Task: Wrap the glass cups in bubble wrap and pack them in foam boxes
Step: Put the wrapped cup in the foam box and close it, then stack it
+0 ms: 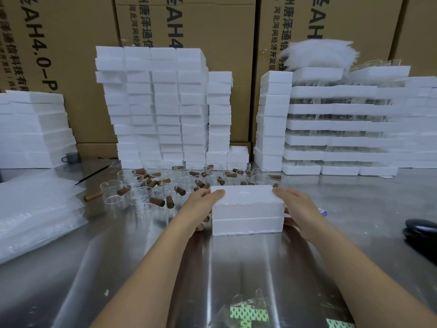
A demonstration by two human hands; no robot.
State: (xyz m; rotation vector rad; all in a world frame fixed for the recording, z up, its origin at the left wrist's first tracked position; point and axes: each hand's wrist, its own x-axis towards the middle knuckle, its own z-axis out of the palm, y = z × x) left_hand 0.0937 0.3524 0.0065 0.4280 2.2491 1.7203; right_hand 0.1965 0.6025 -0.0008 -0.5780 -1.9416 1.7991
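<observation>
A closed white foam box (247, 209), lid on base, sits on the steel table (236, 268) in the middle. My left hand (202, 204) grips its left end, thumb on the lid's top edge and fingers curled down the side. My right hand (295, 207) grips the right end the same way. Behind the box stand several glass cups (139, 197) with brown wooden handles. A stack of bubble wrap sheets (35, 214) lies at the left.
Tall stacks of foam boxes (160, 107) line the back, with more foam trays (343, 129) at the right and foam lids (28, 129) at the left. A black object (421, 230) sits at the right edge. Crumpled plastic with green-white tape (248, 313) lies near me.
</observation>
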